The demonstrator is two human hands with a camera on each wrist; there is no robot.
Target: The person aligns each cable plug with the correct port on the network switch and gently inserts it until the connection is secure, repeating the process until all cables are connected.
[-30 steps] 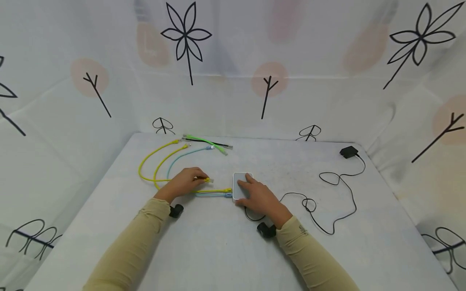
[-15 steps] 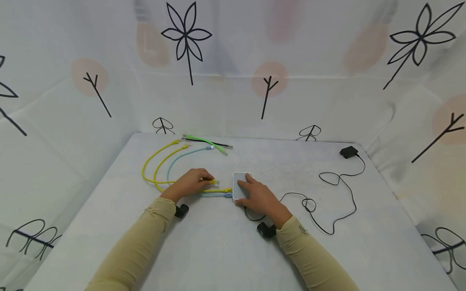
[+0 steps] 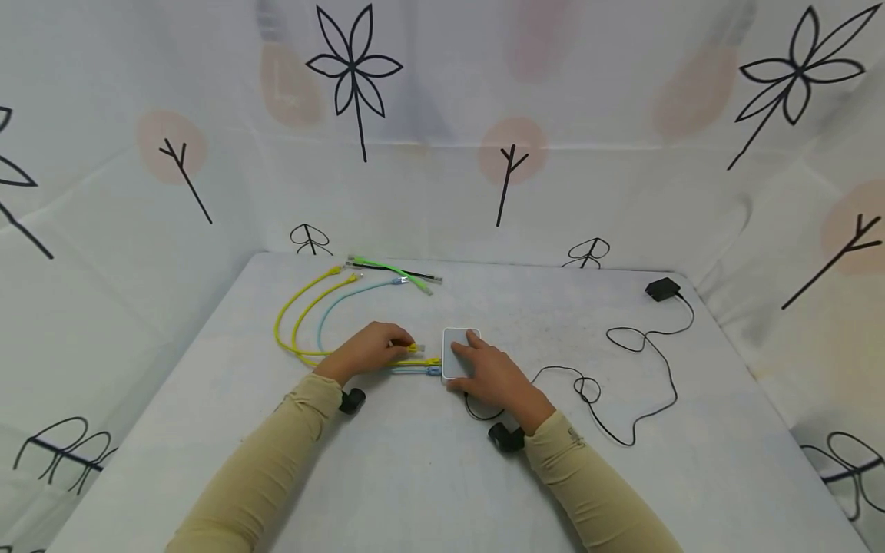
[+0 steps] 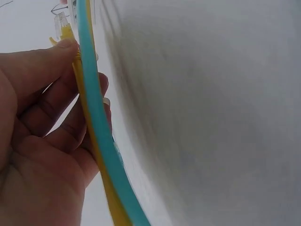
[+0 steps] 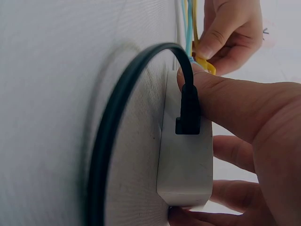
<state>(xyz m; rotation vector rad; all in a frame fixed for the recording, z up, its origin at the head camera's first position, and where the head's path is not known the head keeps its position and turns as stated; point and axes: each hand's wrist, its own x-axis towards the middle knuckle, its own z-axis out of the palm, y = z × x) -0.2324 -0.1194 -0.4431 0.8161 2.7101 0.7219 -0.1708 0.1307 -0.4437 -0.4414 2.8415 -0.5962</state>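
Observation:
My left hand (image 3: 366, 349) pinches a yellow network cable just behind its clear plug (image 3: 419, 349), which points right, a short gap from a small white network switch (image 3: 448, 370). In the left wrist view the clear plug (image 4: 61, 21) sticks out past the thumb, and a light blue cable (image 4: 101, 113) runs close to the camera. My right hand (image 3: 494, 376) holds the switch, thumb and fingers spread over its edges. Another yellow cable (image 3: 432, 361) and a light blue cable (image 3: 433, 371) enter the switch's left side. A black power plug (image 5: 190, 113) sits in its near side.
The loose ends of the yellow cables (image 3: 280, 315) and the light blue cable curve to the back left. A green cable (image 3: 390, 267) crosses a black cable (image 3: 422, 274) there. At the right, a thin black cord (image 3: 671, 376) loops to a power adapter (image 3: 662, 289).
My left hand has moved right with the yellow plug, closer to the switch, drawing its cable along. My right hand and the switch have stayed where they were.

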